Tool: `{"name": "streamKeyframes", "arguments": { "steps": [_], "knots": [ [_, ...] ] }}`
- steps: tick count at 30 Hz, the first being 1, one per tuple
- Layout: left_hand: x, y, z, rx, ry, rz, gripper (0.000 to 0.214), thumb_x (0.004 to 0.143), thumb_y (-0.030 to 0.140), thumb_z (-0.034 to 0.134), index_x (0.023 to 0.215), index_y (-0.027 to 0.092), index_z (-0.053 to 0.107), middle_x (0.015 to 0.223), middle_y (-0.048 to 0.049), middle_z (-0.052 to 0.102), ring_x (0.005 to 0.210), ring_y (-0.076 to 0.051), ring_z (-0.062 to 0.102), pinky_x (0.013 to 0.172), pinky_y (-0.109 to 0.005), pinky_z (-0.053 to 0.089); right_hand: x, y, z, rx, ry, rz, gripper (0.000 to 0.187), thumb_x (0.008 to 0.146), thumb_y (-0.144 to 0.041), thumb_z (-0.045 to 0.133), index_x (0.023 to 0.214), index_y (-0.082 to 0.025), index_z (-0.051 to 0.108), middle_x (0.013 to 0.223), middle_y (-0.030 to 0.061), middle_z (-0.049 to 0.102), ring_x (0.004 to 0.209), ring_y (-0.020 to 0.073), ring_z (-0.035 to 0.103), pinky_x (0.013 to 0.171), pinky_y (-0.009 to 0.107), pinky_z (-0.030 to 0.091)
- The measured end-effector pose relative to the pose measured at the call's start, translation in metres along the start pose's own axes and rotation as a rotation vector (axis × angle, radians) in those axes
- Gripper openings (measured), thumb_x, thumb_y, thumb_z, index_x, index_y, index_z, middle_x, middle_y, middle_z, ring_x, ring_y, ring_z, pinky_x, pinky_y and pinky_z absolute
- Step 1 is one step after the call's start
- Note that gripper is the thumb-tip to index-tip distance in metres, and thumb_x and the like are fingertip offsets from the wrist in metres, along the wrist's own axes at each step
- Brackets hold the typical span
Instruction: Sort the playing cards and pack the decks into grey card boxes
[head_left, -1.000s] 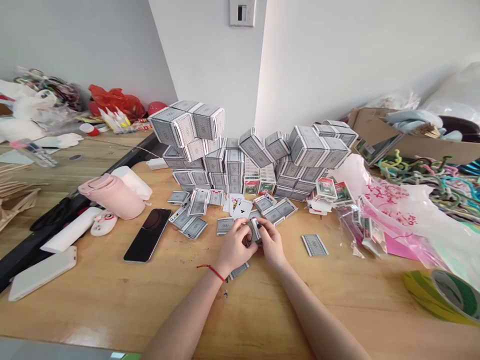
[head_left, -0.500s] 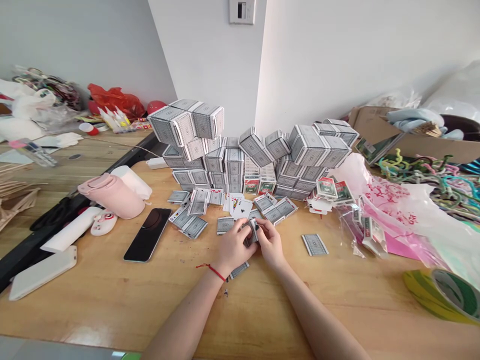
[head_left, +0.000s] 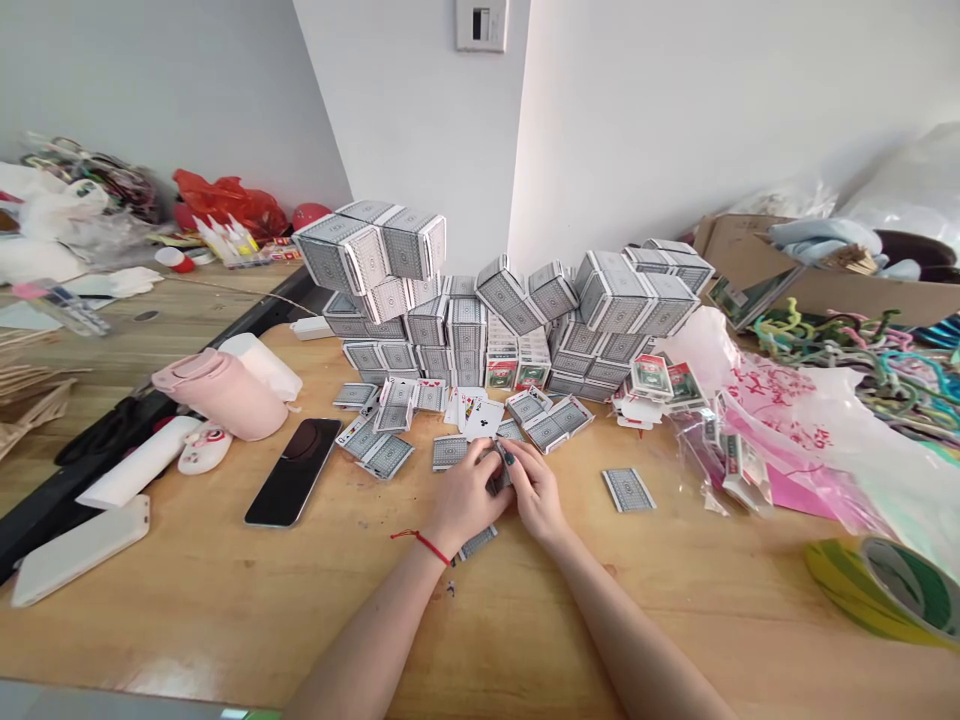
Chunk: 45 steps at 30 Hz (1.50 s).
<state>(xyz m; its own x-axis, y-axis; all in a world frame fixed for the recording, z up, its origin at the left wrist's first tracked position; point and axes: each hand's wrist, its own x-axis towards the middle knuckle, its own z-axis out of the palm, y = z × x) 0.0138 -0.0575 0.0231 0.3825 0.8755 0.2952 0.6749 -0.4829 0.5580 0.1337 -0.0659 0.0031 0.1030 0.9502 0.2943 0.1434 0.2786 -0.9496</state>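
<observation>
My left hand (head_left: 469,492) and my right hand (head_left: 537,490) meet at the middle of the wooden table, both pinching a small grey-patterned playing-card box (head_left: 499,478). Fingers hide most of it. A red string circles my left wrist. Loose card boxes and flattened sleeves lie just beyond my hands, including a grey-backed piece (head_left: 451,452) near my left hand. Face-up playing cards (head_left: 483,420) show behind them. A small grey-patterned piece (head_left: 477,542) lies below my left hand, and another (head_left: 628,490) lies to the right.
A tall, uneven wall of stacked grey card boxes (head_left: 465,330) rises behind the work area. On the left are a black phone (head_left: 292,472) and a pink bottle (head_left: 221,397). A plastic bag (head_left: 795,430) and roll of tape (head_left: 889,590) lie right.
My hands have drawn slightly closer around the box, and my right fingers now cover more of its top. The view has shifted slightly, while the surrounding items stay in place.
</observation>
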Motion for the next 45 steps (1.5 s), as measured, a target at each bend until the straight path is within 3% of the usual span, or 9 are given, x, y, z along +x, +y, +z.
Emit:
{"name": "streamKeyframes", "arguments": {
  "steps": [5, 13, 19, 24, 29, 32, 37, 43, 45],
  "knots": [
    [0.0, 0.0, 0.0, -0.051, 0.01, -0.018, 0.003, 0.07, 0.017, 0.051, 0.071, 0.018, 0.049, 0.103, -0.0051, 0.05, 0.065, -0.011, 0.051, 0.057, -0.024, 0.04, -0.001, 0.002, 0.0, 0.084, -0.058, 0.049, 0.038, 0.084, -0.043, 0.037, 0.11, -0.025, 0.058, 0.112, 0.0044, 0.055, 0.107, 0.0219, 0.046, 0.096, 0.039, 0.032],
    [0.0, -0.004, 0.004, -0.094, 0.038, -0.011, 0.007, 0.078, 0.02, 0.045, 0.083, 0.017, 0.049, 0.115, -0.0096, 0.044, 0.083, -0.015, 0.054, 0.07, -0.029, 0.046, -0.001, 0.007, 0.001, 0.101, -0.098, 0.079, 0.039, 0.08, -0.04, 0.046, 0.116, -0.027, 0.052, 0.122, 0.0029, 0.049, 0.113, 0.0213, 0.041, 0.099, 0.039, 0.029],
    [0.0, -0.005, 0.003, -0.092, 0.055, 0.012, 0.009, 0.075, 0.015, 0.046, 0.083, 0.018, 0.049, 0.119, -0.0094, 0.043, 0.094, -0.018, 0.052, 0.073, -0.031, 0.046, -0.001, 0.005, 0.004, 0.349, -0.044, 0.299, 0.05, 0.072, -0.039, 0.055, 0.12, -0.026, 0.047, 0.108, 0.0029, 0.059, 0.096, 0.023, 0.055, 0.08, 0.039, 0.046],
    [0.0, -0.001, 0.0, -0.18, 0.067, 0.017, 0.013, 0.073, 0.011, 0.045, 0.084, 0.018, 0.048, 0.119, -0.0087, 0.044, 0.09, -0.017, 0.053, 0.076, -0.031, 0.046, 0.001, 0.006, 0.003, 0.557, -0.075, 0.427, 0.061, 0.065, -0.033, 0.063, 0.122, -0.022, 0.043, 0.106, 0.0051, 0.06, 0.09, 0.0228, 0.058, 0.077, 0.037, 0.047],
    [0.001, 0.001, -0.007, -0.488, 0.0, -0.068, 0.009, 0.066, 0.01, 0.049, 0.073, 0.016, 0.048, 0.122, -0.0089, 0.04, 0.082, -0.015, 0.054, 0.067, -0.029, 0.049, 0.005, 0.009, -0.003, 0.531, 0.023, 0.338, 0.068, 0.062, -0.03, 0.066, 0.124, -0.023, 0.04, 0.107, 0.0065, 0.059, 0.093, 0.0229, 0.057, 0.081, 0.039, 0.045],
    [0.004, -0.005, -0.007, -0.816, -0.048, -0.267, 0.006, 0.072, 0.021, 0.048, 0.075, 0.016, 0.047, 0.104, -0.0077, 0.049, 0.083, -0.016, 0.055, 0.061, -0.029, 0.051, 0.006, 0.006, -0.006, 0.462, 0.017, 0.265, 0.07, 0.063, -0.028, 0.066, 0.126, -0.024, 0.035, 0.114, 0.0076, 0.055, 0.097, 0.0226, 0.055, 0.084, 0.039, 0.043],
    [0.011, -0.02, -0.007, -1.288, -0.2, -0.594, 0.024, 0.075, 0.038, 0.051, 0.083, 0.016, 0.048, 0.072, 0.0003, 0.054, 0.066, -0.013, 0.057, 0.063, -0.033, 0.052, 0.001, 0.002, -0.007, 0.218, -0.056, 0.089, 0.068, 0.065, -0.023, 0.065, 0.126, -0.024, 0.036, 0.12, 0.0082, 0.05, 0.11, 0.0237, 0.046, 0.094, 0.042, 0.034],
    [0.009, -0.029, -0.016, -1.495, -0.448, -0.652, 0.025, 0.073, 0.029, 0.059, 0.092, 0.016, 0.052, 0.08, -0.0027, 0.059, 0.072, -0.014, 0.06, 0.076, -0.038, 0.049, 0.0, -0.002, -0.008, 0.131, -0.122, -0.021, 0.071, 0.065, -0.019, 0.065, 0.129, -0.024, 0.032, 0.12, 0.0079, 0.05, 0.112, 0.023, 0.044, 0.099, 0.043, 0.027],
    [0.008, -0.031, -0.017, -1.526, -0.471, -0.65, 0.024, 0.07, 0.025, 0.062, 0.09, 0.014, 0.053, 0.079, -0.0031, 0.059, 0.074, -0.014, 0.06, 0.08, -0.038, 0.047, 0.0, -0.001, -0.008, 0.131, -0.119, -0.032, 0.072, 0.064, -0.019, 0.066, 0.128, -0.024, 0.033, 0.119, 0.0081, 0.051, 0.112, 0.0229, 0.044, 0.099, 0.043, 0.028]
  ]
}}
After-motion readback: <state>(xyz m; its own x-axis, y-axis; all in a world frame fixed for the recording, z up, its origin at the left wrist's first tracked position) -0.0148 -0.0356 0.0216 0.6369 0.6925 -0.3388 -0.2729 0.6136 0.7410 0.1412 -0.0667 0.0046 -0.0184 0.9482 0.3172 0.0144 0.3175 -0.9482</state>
